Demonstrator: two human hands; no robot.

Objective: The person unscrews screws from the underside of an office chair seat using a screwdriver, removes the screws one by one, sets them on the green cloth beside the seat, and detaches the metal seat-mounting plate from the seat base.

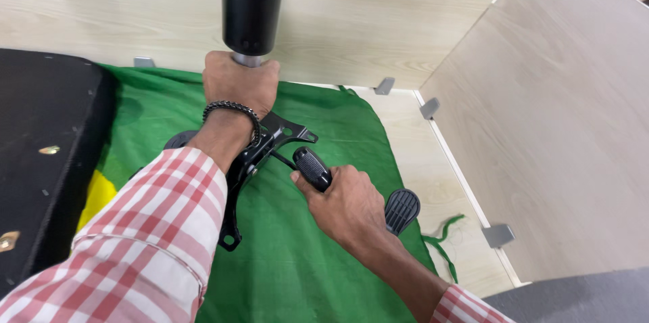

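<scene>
My left hand (pixel 238 83) is closed around the thin silver rod at the bottom end of a black gas-lift cylinder (pixel 251 2) that stands upright. Below it lies a black metal chair mechanism plate (pixel 270 137) on a green cloth (pixel 297 255). My right hand (pixel 345 201) grips a black ribbed lever handle (pixel 311 167) attached to that mechanism. A second black ribbed paddle handle (pixel 401 209) lies just right of my right hand. A dark beaded bracelet sits on my left wrist.
A black padded seat base (pixel 40 154) with brass fittings lies at the left. Light wooden panels (pixel 541 127) joined by grey metal brackets (pixel 497 235) wall in the work surface at back and right. A yellow patch of cloth (pixel 96 194) shows beside the seat.
</scene>
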